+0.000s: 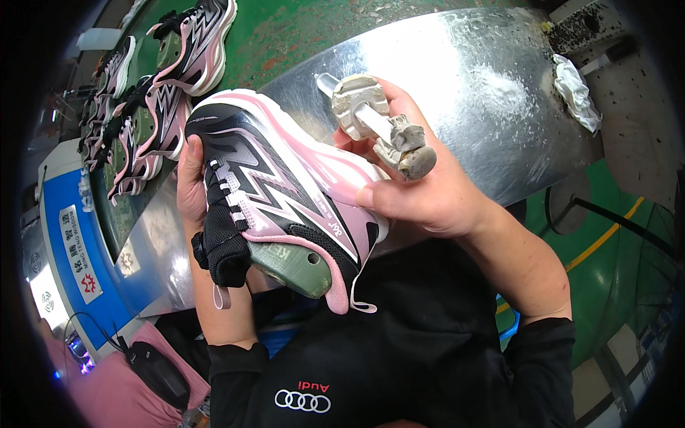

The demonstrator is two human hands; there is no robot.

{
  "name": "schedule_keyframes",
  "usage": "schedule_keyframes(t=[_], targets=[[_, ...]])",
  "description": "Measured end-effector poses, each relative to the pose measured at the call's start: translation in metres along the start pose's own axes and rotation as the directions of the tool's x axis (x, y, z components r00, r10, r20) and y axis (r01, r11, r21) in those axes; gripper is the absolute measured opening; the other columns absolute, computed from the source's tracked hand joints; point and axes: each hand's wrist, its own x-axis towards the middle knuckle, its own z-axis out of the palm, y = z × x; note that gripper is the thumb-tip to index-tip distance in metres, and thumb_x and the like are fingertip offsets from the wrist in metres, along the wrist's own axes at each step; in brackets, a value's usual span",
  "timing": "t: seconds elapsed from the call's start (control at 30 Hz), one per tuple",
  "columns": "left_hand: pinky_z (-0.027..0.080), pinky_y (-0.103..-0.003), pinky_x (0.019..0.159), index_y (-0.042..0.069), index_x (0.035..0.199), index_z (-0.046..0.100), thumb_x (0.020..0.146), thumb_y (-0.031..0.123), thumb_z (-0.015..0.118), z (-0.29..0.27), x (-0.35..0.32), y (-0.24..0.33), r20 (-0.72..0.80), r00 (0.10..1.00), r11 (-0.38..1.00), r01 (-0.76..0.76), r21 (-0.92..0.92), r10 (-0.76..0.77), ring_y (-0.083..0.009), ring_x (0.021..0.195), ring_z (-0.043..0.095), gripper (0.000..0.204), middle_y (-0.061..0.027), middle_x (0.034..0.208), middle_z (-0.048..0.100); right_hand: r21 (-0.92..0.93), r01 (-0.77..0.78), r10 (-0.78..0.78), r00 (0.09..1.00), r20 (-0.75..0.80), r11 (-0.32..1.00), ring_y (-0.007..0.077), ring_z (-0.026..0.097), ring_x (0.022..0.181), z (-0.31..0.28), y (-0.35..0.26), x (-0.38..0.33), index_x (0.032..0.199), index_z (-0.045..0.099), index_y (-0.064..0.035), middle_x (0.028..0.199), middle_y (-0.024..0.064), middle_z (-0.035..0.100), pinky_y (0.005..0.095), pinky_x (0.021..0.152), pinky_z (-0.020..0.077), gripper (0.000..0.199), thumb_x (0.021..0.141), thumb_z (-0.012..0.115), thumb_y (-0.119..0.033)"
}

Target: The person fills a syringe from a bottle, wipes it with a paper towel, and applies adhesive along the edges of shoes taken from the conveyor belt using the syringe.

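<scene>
A pink, black and white sneaker (285, 178) is held tilted in front of my body, its toe up and to the left, its heel toward me. A green shoe last (289, 269) fills its opening. My left hand (190, 182) grips the shoe's forefoot from the left, with most of its fingers hidden behind it. My right hand (428, 192) presses its thumb on the heel side. That same hand also holds a whitish tool (371, 120) with a pale shaft, a grooved disc and a lumpy grey round end; I cannot make out its exact kind.
Similar sneakers (189, 50) on green lasts stand in rows at the upper left. Under my hands lies a shiny metal table (428, 43) with white powder (499, 93) on it. A crumpled white cloth (576, 93) sits at its right edge. Left is a blue-and-white panel (85, 242).
</scene>
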Motion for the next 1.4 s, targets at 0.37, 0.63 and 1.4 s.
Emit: schedule_keyframes(t=[0.37, 0.63, 1.4], targets=[[0.051, -0.045, 0.087, 0.003, 0.118, 0.054, 0.09, 0.032, 0.055, -0.003, 0.003, -0.001, 0.042, 0.999, 1.0, 0.021, -0.008, -0.021, -0.0302, 0.099, 0.062, 0.04, -0.0163, 0.113, 0.061, 0.038, -0.007, 0.005, 0.999, 0.037, 0.999, 0.0188, 0.043, 0.11, 0.0, 0.0, 0.002, 0.141, 0.015, -0.0019, 0.116, 0.0104, 0.043, 0.0358, 0.098, 0.0339, 0.09, 0.069, 0.069, -0.005], [0.049, -0.046, 0.09, 0.002, 0.118, 0.054, 0.09, 0.031, 0.055, -0.007, 0.002, 0.003, 0.077, 0.997, 1.0, -0.008, 0.026, 0.006, -0.0301, 0.102, 0.061, 0.041, -0.0169, 0.114, 0.06, -0.012, -0.014, 0.014, 1.0, 0.011, 1.0, 0.0178, 0.044, 0.107, 0.008, -0.007, 0.001, 0.14, 0.017, -0.0015, 0.113, 0.0095, 0.045, 0.0335, 0.096, 0.0349, 0.088, 0.069, 0.069, -0.006], [0.05, -0.046, 0.088, 0.0, 0.12, 0.051, 0.093, 0.033, 0.049, -0.014, 0.002, 0.006, 0.076, 0.997, 1.0, 0.002, 0.023, -0.004, -0.0308, 0.099, 0.062, 0.042, -0.0179, 0.113, 0.06, 0.096, 0.0, 0.007, 0.997, -0.072, 0.995, 0.0229, 0.047, 0.111, -0.004, -0.013, -0.009, 0.139, 0.025, -0.0126, 0.116, 0.0104, 0.048, 0.0364, 0.093, 0.0388, 0.083, 0.067, 0.065, 0.0]])
